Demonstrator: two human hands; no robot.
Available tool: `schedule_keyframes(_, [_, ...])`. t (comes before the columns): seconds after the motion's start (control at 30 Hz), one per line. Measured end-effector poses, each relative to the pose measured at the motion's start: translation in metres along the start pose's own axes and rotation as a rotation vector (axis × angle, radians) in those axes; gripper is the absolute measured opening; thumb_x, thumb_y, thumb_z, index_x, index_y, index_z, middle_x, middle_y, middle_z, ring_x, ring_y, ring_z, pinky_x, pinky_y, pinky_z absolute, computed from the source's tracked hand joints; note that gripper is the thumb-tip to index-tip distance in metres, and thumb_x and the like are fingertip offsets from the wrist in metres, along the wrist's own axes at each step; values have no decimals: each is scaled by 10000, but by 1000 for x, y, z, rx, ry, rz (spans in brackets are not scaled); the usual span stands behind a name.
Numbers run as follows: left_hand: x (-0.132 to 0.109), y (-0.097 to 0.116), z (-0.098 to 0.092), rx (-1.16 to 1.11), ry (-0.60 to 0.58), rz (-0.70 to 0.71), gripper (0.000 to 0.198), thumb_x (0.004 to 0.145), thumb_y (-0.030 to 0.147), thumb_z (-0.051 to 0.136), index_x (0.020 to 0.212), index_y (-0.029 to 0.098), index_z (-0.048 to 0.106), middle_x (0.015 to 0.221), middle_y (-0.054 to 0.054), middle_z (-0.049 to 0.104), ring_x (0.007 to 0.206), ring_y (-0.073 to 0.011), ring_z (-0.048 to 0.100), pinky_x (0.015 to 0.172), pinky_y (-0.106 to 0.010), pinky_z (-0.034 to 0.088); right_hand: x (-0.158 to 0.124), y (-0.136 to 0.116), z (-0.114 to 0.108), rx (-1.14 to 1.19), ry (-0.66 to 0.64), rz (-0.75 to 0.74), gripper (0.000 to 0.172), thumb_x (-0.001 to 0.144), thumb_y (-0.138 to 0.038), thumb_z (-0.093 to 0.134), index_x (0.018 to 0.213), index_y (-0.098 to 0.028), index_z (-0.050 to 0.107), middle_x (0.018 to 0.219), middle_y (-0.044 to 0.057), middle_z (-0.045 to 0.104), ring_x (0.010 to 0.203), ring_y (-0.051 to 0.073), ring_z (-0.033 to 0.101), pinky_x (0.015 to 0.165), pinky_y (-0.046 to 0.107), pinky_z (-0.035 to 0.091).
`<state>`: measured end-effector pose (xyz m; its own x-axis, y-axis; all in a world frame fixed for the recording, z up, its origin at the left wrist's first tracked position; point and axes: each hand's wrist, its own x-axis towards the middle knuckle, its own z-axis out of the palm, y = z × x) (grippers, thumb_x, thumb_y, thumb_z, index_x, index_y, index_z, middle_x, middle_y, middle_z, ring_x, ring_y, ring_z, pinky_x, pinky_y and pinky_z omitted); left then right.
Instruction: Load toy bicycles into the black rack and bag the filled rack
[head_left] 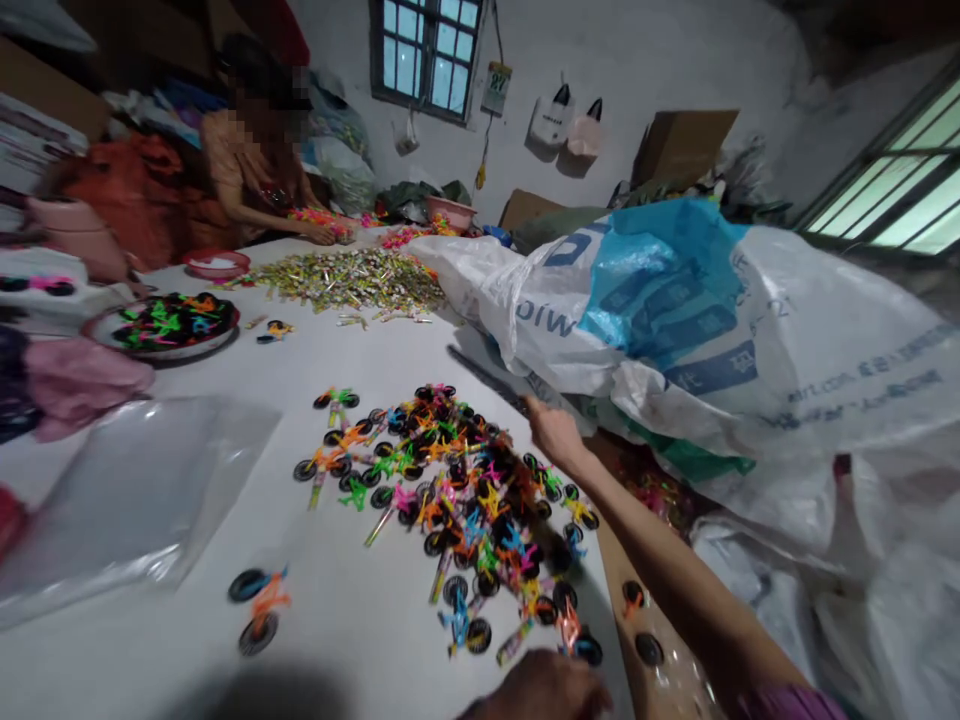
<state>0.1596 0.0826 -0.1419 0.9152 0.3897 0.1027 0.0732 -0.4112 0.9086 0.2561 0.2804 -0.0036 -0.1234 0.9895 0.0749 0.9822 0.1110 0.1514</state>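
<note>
My right hand (pixel 555 436) is closed around the near end of a long dark stick (pixel 486 376), which lies along the table's right side beside the white bag. At the bottom edge, my left hand (pixel 551 688) is dark, blurred and partly cut off, so its fingers do not show clearly. It is close to an orange toy bicycle (pixel 568 622) and a patterned tube. A heap of small plastic toy bicycles (pixel 480 490) in several colours, with black wheels, lies between the hands and the stick. Thin shiny tubes (pixel 379 526) are mixed into it.
A large white and blue bag (pixel 667 300) bulges along the right side. Clear plastic bags (pixel 135 490) lie at left, near a tray (pixel 166 352) of toy bicycles. Farther back are a pile of patterned tubes (pixel 349 280) and another person (pixel 259 160) handling bright pieces.
</note>
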Motion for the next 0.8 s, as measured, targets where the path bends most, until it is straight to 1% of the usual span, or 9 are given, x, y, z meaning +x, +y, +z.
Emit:
schedule_keyframes(0.1, [-7, 12, 8, 126, 79, -63, 254, 831, 145, 476, 1055, 167, 595, 1002, -74, 629, 926, -182, 588, 850, -329, 467, -52, 18, -22, 230, 86, -36, 362, 893, -180, 368, 1253, -165, 408, 1015, 105, 638, 869, 219, 616, 726, 284, 446])
schedule_keyframes(0.2, [-32, 44, 11, 208, 180, -142, 295, 805, 117, 450, 1029, 196, 624, 965, -47, 646, 878, -154, 599, 820, -256, 463, -119, 37, -30, 461, 89, -158, 328, 895, -201, 382, 1212, -161, 457, 949, 80, 652, 854, 200, 621, 714, 260, 457])
schedule_keyframes(0.33, [-101, 116, 5, 67, 171, -240, 207, 762, 210, 579, 955, 230, 653, 856, 0, 659, 794, -121, 602, 783, -209, 455, -229, 44, -13, 539, 67, -289, 387, 872, -121, 363, 1236, -203, 465, 1030, 69, 638, 898, 172, 608, 750, 260, 469])
schedule_keyframes(0.4, [-136, 149, -6, -11, 194, -311, 179, 754, 251, 611, 927, 226, 653, 852, 2, 664, 770, -118, 607, 709, -184, 467, -282, 32, 3, 501, 24, -352, 455, 838, -58, 369, 1250, -226, 462, 1055, 62, 631, 923, 162, 596, 785, 268, 470])
schedule_keyframes(0.47, [-161, 167, -19, 17, 295, -387, 155, 819, 298, 545, 915, 227, 644, 818, 2, 665, 738, -113, 607, 660, -181, 473, -325, 9, 20, 441, 9, -371, 492, 802, -16, 397, 1245, -218, 474, 1093, 77, 615, 975, 178, 575, 839, 304, 460])
schedule_keyframes(0.53, [-174, 163, -25, 201, 412, -422, 209, 873, 300, 452, 942, 226, 636, 852, -16, 666, 782, -128, 610, 706, -215, 486, -353, -19, 35, 394, 2, -314, 479, 781, -2, 434, 1211, -202, 506, 1143, 97, 589, 1035, 209, 546, 875, 345, 448])
schedule_keyframes(0.6, [-179, 139, -18, 517, 465, -453, 250, 851, 290, 478, 1050, 218, 612, 1043, -66, 640, 967, -185, 584, 839, -303, 473, -363, -41, 43, 390, -67, -215, 441, 772, -22, 486, 1173, -201, 534, 1191, 111, 556, 1087, 240, 511, 893, 376, 436])
schedule_keyframes(0.7, [-186, 91, 10, 968, 378, -535, 490, 736, 262, 609, 1216, 222, 524, 1324, -111, 466, 1207, -288, 431, 968, -456, 376, -352, -50, 42, 513, -203, -174, 435, 743, -166, 627, 1165, -219, 536, 1258, 119, 488, 1126, 268, 469, 922, 397, 412])
schedule_keyframes(0.8, [-194, 55, 36, 1155, 332, -579, 518, 748, 251, 577, 1259, 255, 490, 1366, -100, 417, 1222, -297, 417, 966, -496, 342, -319, -36, 39, 610, -133, -157, 501, 758, -270, 644, 1230, -218, 483, 1332, 126, 399, 1198, 267, 391, 974, 407, 355])
